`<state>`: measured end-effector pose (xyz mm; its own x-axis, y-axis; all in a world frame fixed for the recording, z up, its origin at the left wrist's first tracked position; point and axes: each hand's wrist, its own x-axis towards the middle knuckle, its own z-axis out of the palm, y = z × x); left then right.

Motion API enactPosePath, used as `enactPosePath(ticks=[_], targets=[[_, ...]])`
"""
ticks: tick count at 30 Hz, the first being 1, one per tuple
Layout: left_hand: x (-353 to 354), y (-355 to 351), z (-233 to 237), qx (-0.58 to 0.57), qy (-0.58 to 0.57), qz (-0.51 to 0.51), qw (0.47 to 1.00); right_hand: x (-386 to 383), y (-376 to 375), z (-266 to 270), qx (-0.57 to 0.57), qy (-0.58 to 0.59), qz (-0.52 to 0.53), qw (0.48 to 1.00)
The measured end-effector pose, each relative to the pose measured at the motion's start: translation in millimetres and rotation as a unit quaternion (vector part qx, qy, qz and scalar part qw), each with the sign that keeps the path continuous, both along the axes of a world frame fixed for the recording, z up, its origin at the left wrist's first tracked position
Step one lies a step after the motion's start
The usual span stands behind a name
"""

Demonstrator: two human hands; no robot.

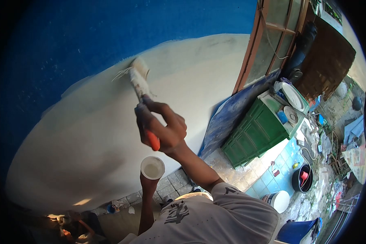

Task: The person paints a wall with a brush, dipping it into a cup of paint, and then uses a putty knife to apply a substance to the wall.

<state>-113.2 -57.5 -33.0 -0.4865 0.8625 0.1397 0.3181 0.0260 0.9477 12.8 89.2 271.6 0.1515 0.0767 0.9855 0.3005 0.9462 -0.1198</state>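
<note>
My right hand (pixel 163 126) is closed around the orange handle of a paintbrush (pixel 139 83). The brush's pale bristles touch the wall at the border between white paint and blue paint, and a few stray bristles stick out to the left. Lower down, my left hand (pixel 149 185) holds up a white cup (pixel 152 167) with whitish paint inside. The wall (pixel 105 122) is white over its lower part, with greyish, wet-looking patches near the border. Blue paint (pixel 130 24) covers the upper part.
A brown-framed window (pixel 268 44) adjoins the wall at right. Below it stands a green cabinet (pixel 252 134) with lids and cans on top. A white bucket (pixel 278 201), a black basin (pixel 302 178) and a blue container (pixel 299 232) stand on the floor. Clutter lies at far right.
</note>
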Motion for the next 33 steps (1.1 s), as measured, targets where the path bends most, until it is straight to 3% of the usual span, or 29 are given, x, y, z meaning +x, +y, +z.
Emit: enactPosePath(ticks=[3,6,9,11,12,13,19,21,23,24,25,29,31,33], targets=[[-19.5,-10.7,4.3,0.003,-0.013,-0.008,1.0,-8.1,-19.4,5.2,0.01,-0.01,0.038,0.999],[-42.9,-21.3,-7.3,-0.002,-0.02,-0.015,1.0,-10.5,-31.5,4.9,-0.056,0.014,0.168,0.984],[-58.5,-26.0,-13.2,0.006,-0.006,-0.02,1.0,-5.4,-19.3,1.5,-0.042,-0.002,0.105,0.994],[-66.6,-25.0,-11.2,0.022,0.012,-0.02,1.0,-4.5,12.7,-12.0,-0.089,0.14,0.267,0.949],[-70.3,-24.8,-6.8,0.025,0.003,-0.027,0.999,11.5,21.0,-8.8,-0.125,0.104,0.133,0.978],[-73.5,-25.3,-3.0,0.028,-0.004,-0.034,0.999,22.3,41.4,-9.7,-0.181,0.224,0.292,0.912],[-99.2,-34.1,-4.4,0.041,0.011,-0.05,0.998,81.2,75.6,6.6,-0.121,0.308,0.137,0.934],[-108.3,-42.2,-11.5,0.035,0.011,-0.058,0.998,83.5,76.4,3.2,-0.098,0.224,-0.127,0.961],[-116.3,-47.0,-14.8,0.029,0.012,-0.065,0.997,61.7,68.2,-0.2,-0.069,0.179,-0.127,0.973],[-118.5,-50.0,-16.1,0.034,0.012,-0.066,0.997,46.4,66.7,-4.8,0.012,0.114,-0.163,0.98],[-120.2,-52.6,-16.5,0.037,0.013,-0.068,0.997,21.6,40.5,-1.3,-0.003,0.057,-0.21,0.976],[-126.3,-53.6,-12.0,0.027,0.031,-0.077,0.996,-58.7,-47.3,-18.4,-0.008,-0.038,-0.151,0.988],[-128.6,-51.6,-10.1,0.004,0.017,-0.088,0.996,-76.7,-80.1,-19.3,0.006,-0.076,-0.048,0.996],[-135.2,-44.8,-22.1,0.006,0.021,-0.106,0.994,-87.5,-92.3,-18.2,-0.015,-0.017,0.088,0.996]])
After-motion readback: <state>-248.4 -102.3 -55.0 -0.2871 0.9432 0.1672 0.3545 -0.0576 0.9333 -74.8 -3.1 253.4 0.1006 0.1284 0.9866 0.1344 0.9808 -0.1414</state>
